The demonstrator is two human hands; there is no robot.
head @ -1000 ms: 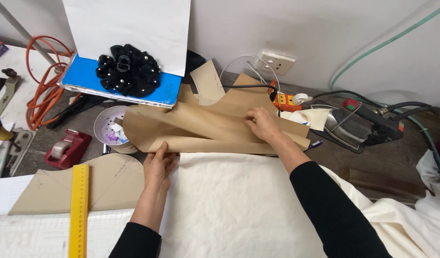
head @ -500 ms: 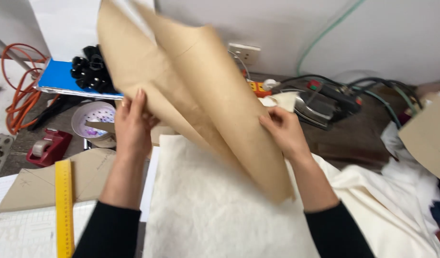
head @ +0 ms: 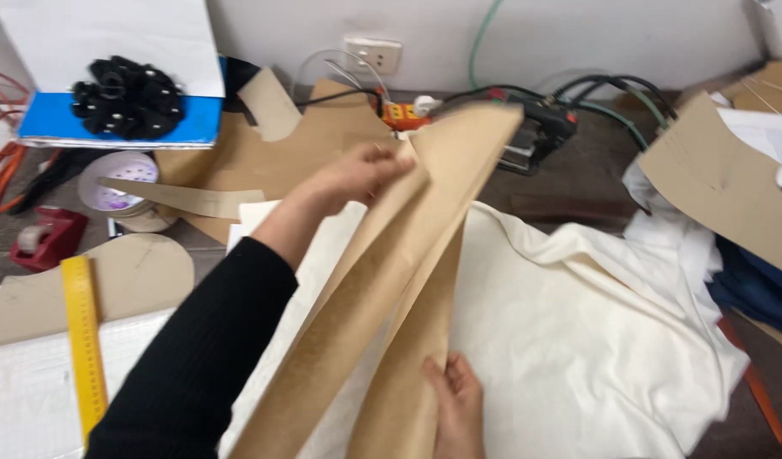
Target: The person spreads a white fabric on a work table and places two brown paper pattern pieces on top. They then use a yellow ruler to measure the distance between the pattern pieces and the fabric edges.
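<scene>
— Looking at the left hand (head: pixel 357 174), what does it have?

— It pinches the upper edge of a large brown paper pattern piece (head: pixel 408 280), fingers closed over the fold, thumb hidden behind. The black sleeve (head: pixel 204 357) runs up from the bottom left toward it.

— And the right hand (head: pixel 455 408)?

— Low in the view, near the bottom edge. Its fingers lie flat against the lower part of the same paper, thumb on the near side, gripping that edge lightly.

— Where does the paper sit?

— Lifted off the table, slanting from the bottom centre up toward the top right, folded into long creased panels. It hangs over the cream fabric (head: pixel 578 323) spread across the worktop.

— What lies around it?

— More brown pattern pieces (head: pixel 272 153) lie flat behind the left hand, and another one (head: pixel 714 187) rests at the right. A yellow ruler (head: pixel 85 340) lies at the left, near a red tape dispenser (head: pixel 47 238). Farther back a blue box (head: pixel 119 127) carries a heap of black round parts (head: pixel 127 98), and a white wall socket (head: pixel 371 53) sits above tangled cables (head: pixel 595 89).
</scene>
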